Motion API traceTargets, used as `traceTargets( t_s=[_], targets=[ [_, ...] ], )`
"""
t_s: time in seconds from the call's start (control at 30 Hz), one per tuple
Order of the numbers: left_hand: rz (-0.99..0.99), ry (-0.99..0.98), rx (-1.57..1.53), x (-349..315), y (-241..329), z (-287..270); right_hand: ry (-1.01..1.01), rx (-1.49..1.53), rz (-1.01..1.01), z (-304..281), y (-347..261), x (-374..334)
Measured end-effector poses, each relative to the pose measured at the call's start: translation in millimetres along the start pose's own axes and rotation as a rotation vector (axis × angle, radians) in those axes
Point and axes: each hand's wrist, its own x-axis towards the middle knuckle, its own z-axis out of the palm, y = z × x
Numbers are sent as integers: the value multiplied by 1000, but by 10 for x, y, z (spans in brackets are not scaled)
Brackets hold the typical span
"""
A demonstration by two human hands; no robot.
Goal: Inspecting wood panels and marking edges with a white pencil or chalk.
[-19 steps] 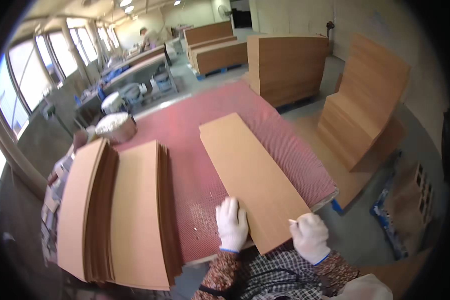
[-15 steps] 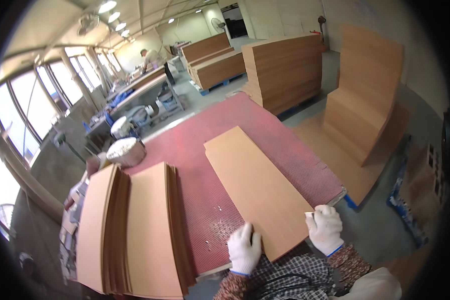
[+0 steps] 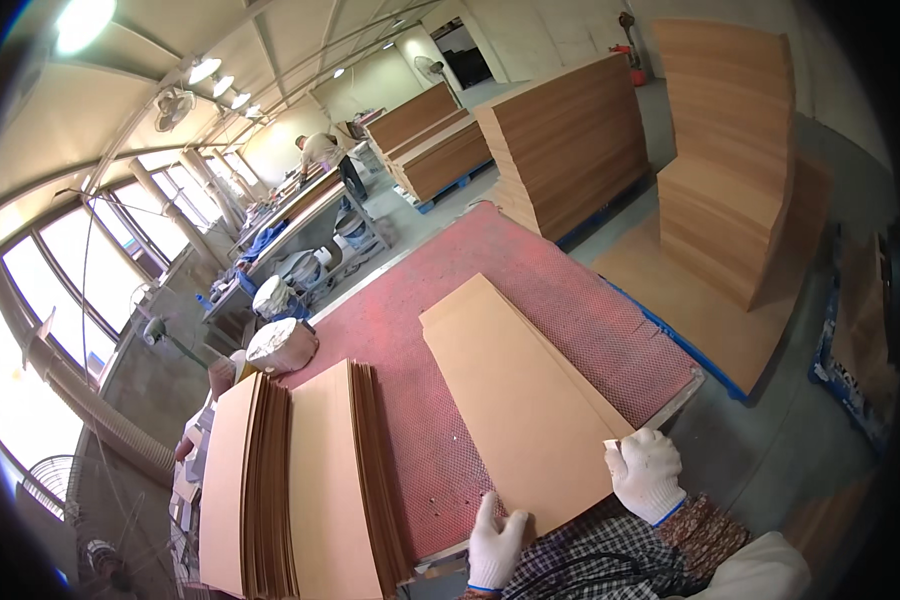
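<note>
A long tan wooden board (image 3: 520, 400) lies lengthwise before me on a red textured mat (image 3: 410, 290). Along its right side shows a narrow strip, which looks like a second board's edge underneath. My left hand (image 3: 496, 545), in a white knit glove, is at the board's near left corner with thumb and finger apart. At the near right corner, my gloved right hand (image 3: 648, 476) is closed, pinching a small pale flat piece (image 3: 611, 444) against the board's edge; its kind is unclear. Two stacks of similar boards, a left stack (image 3: 232, 480) and a nearer one (image 3: 330, 470), stand on the mat's left side.
A round whitish tub (image 3: 282, 345) sits at the mat's far left corner. Large board stacks (image 3: 570, 140) stand on pallets beyond, with a tall stack (image 3: 725, 180) at right. A person (image 3: 322, 152) bends over a far bench. A standing fan (image 3: 90, 540) is lower left.
My left hand has loosened from the board's left edge, its fingers now apart. A strip now shows along the board's right side. My view has shifted, and the far person has moved into fuller view.
</note>
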Motion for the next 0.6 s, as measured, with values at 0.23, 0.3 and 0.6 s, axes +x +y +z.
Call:
traceTargets(
  t_s=[0.23, 0.3, 0.6],
  targets=[
    [79, 169, -352, -166, 469, -312, -321, 428, 78, -110, -241, -43],
    [121, 213, -386, -259, 596, -471, -345, 606, 82, -101, -370, -1],
    [169, 523, -242, -773, 582, -1341, -373, 864, -95, -54, -1245, 83]
  ],
)
